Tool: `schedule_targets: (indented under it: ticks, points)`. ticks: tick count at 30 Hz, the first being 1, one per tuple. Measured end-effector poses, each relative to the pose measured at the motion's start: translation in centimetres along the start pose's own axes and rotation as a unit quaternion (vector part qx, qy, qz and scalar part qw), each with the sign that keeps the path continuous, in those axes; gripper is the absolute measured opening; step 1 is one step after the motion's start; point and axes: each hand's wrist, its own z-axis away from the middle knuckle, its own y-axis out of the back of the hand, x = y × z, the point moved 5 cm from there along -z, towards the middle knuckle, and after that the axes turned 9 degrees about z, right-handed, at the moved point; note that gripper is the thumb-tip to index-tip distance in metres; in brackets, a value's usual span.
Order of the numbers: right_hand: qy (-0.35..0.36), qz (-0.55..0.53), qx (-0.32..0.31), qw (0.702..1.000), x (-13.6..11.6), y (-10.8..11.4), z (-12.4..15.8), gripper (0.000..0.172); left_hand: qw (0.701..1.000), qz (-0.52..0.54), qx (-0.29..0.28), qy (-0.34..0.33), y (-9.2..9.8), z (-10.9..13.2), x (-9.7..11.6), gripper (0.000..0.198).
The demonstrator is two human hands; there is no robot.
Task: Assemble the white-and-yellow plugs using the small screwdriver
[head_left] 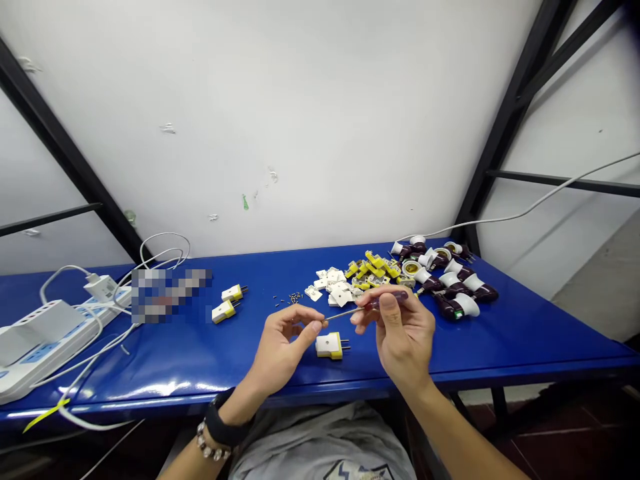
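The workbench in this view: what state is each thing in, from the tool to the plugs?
Screwdriver: gripped by right hand, tip at pinched left hand
Nearest plug: assembled-looking, lying on bench
Two further plugs: assembled-looking, lying apart
Plug parts: separated, heaped
Lamp holders: heaped, unused
Small screws: loose, scattered
Power strip: white adapter plugged in

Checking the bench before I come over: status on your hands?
Right hand gripping screwdriver. Left hand pinching its tip. Yellow-and-white plug on table below, untouched.
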Motion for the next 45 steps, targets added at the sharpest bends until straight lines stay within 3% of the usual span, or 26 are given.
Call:
schedule_targets:
  ticks: [5, 9, 12, 20, 26, 31, 35, 39, 43, 45]
  points:
    - [-0.044, 0.074, -0.063, 0.994, -0.3, -0.7, -1.5, 0.023, 0.977, -0.182, -0.078, -0.085, -0.4, 0.0, 1.5, 0.013]
    - [-0.079, 0.13, -0.138, 0.979, 0.4, -1.5, -1.9, 0.028, 0.969, -0.198, -0.116, -0.091, -1.0, -0.1, 1.1, 0.013]
    - [-0.094, 0.153, -0.17, 0.969, 1.3, -1.9, -1.7, 0.029, 0.972, -0.183, -0.114, -0.095, -0.9, -0.2, 0.6, 0.017]
    - [-0.065, 0.213, -0.223, 0.949, 2.1, -2.7, -1.2, 0.024, 0.955, -0.245, -0.131, -0.1, -0.5, 0.1, -0.4, 0.019]
    - [0.001, 0.268, -0.271, 0.925, 1.6, -3.6, -0.8, 0.02, 0.946, -0.273, -0.145, -0.097, -0.4, 0.1, -0.1, 0.021]
    - [-0.001, 0.281, -0.255, 0.925, 1.7, -4.1, -1.1, 0.032, 0.959, -0.231, -0.121, -0.109, -0.6, -0.4, -0.1, 0.011]
    - [-0.014, 0.247, -0.241, 0.938, 1.8, -3.7, -1.2, 0.015, 0.956, -0.243, -0.145, -0.082, -1.1, -0.6, -0.4, 0.019]
    - [0.015, 0.213, -0.248, 0.945, 1.5, -3.3, -0.9, 0.023, 0.952, -0.249, -0.165, -0.073, -1.3, -0.4, 0.0, 0.022]
    - [0.032, 0.234, -0.197, 0.952, 1.4, -3.1, -1.1, 0.007, 0.966, -0.208, -0.143, -0.059, -1.2, -0.5, 0.0, 0.011]
    - [0.022, 0.233, -0.168, 0.958, 1.6, -3.0, -1.3, 0.012, 0.97, -0.197, -0.129, -0.056, -1.1, -0.6, -0.2, 0.01]
